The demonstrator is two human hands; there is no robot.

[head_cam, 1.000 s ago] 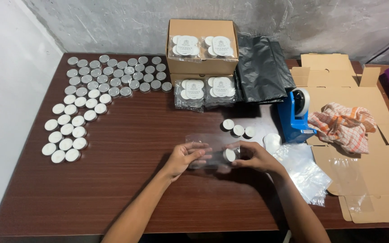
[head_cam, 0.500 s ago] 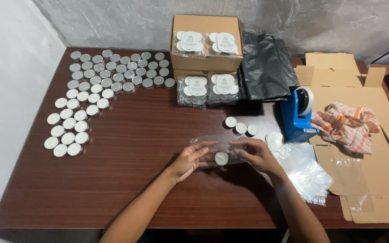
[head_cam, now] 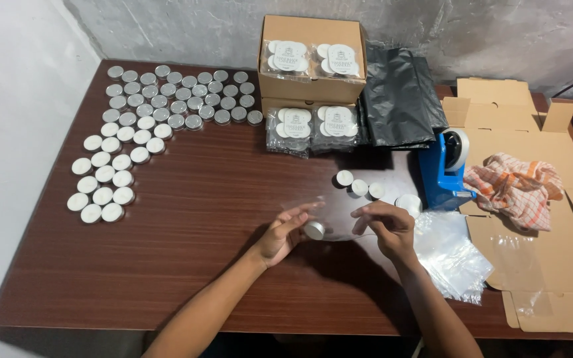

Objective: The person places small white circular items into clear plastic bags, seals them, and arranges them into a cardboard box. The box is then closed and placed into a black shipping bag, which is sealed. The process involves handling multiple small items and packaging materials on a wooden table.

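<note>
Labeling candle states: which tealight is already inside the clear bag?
The tealight between the left hand and right hand, seen through the clear bag they hold. The other loose ones sit bare on the table.

The scene is viewed by one head-worn camera, angled steeply down from above the near edge; the whole bench [head_cam: 187, 199] is taken in, toward the far wall.

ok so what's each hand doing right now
Left hand: fingers loosely curled, holding one side of the clear plastic bag with a tealight in it.
Right hand: pinching the bag's other side.
</note>
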